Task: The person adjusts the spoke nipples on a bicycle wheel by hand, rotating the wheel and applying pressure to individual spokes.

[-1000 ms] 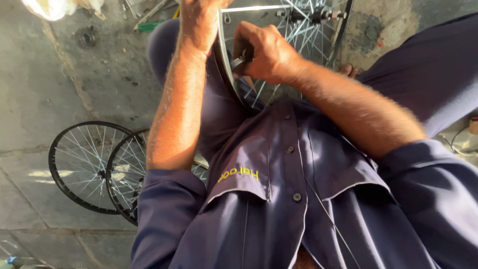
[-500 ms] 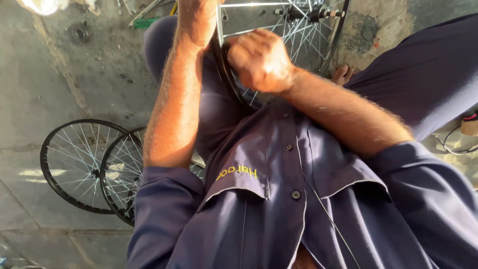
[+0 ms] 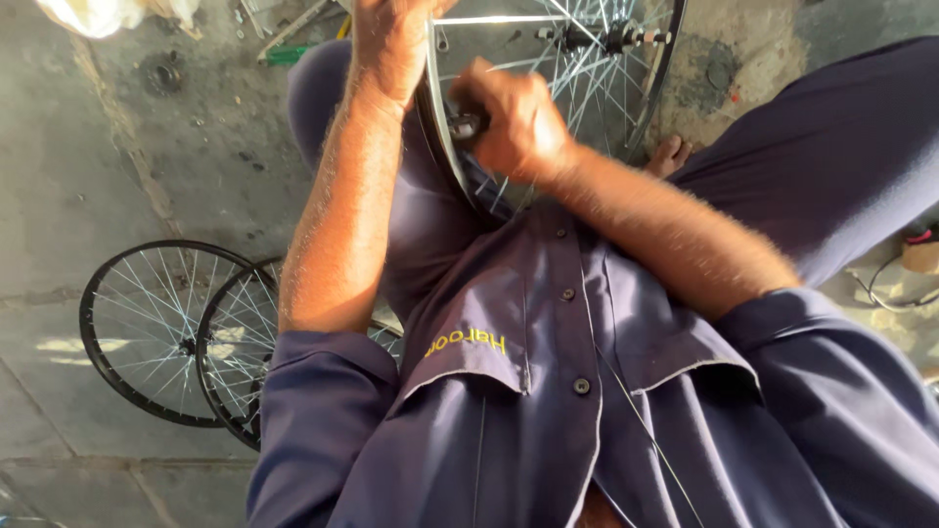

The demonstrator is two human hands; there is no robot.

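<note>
Looking down, we note a bicycle wheel [image 3: 587,88] held upright between the knees, its silver rim edge-on to the camera and its hub and axle near the top of the view. Our left hand [image 3: 391,44] is clasped over the upper part of the rim; the fingers run out of frame, so we log a closed hold on the rim but cannot see the fingertips. Our right hand [image 3: 514,122] is fisted around a small dark tool [image 3: 468,125], pressed against the rim at the spoke ends; the tool's tip is hidden.

Two more spoked wheels with black tyres [image 3: 186,337] lie flat on the concrete floor [image 3: 88,196], to our left and well apart from the work.

Risks, as we judge them: the tool could slip off its seat if the fist twists off-axis, skinning knuckles on the spokes. The wheel is braced only by legs and one hand, so a hard turn may rotate it. A bare foot [image 3: 670,154] sits just beside the rim.
</note>
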